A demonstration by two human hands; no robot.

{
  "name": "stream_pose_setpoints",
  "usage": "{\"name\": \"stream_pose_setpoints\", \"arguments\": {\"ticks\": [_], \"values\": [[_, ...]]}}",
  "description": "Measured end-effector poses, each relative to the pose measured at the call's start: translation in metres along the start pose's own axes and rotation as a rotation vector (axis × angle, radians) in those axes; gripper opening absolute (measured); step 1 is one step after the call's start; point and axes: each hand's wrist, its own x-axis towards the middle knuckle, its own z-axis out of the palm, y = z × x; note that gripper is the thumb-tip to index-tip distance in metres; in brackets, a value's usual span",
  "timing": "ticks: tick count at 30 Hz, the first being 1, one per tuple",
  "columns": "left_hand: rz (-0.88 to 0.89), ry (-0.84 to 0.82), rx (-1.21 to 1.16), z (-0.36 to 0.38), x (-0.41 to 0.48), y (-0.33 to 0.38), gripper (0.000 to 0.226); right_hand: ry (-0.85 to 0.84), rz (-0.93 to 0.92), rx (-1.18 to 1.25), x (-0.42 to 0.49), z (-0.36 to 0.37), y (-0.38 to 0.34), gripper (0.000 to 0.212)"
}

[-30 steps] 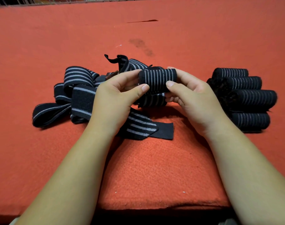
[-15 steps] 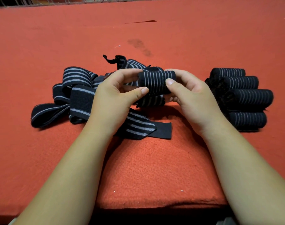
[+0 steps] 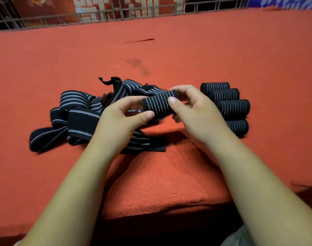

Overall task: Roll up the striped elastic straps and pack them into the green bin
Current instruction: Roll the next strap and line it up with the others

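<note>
Red-covered worktop (image 3: pixel 151 176) nearest. Left hand (image 3: pixel 119 119) was curled, thumb and fingers pinching the left end of the rolled strap (image 3: pixel 158 105). Right hand (image 3: pixel 194 114) gripped its right end, thumb on top. Roll was held above the worktop, between the loose straps (image 3: pixel 77 112) heaped on the left and four finished rolls (image 3: pixel 229 105) lying side by side on the right. Versus 0.5 s earlier: roll went from level to tilted, right end up; both piles unmoved. Railing (image 3: pixel 116 15) beyond the far edge.
</note>
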Motion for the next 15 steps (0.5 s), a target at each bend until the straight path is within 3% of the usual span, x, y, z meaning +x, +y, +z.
{"name": "stream_pose_setpoints", "arguments": {"ticks": [10,15], "values": [[-0.022,-0.03,-0.049,0.075,0.015,0.045,0.03,0.134,0.02,-0.007,-0.004,-0.083,-0.003,0.023],[0.005,-0.011,-0.01,0.117,0.041,0.051,0.036,0.286,0.01,-0.03,0.0,-0.115,0.01,0.027]]}}
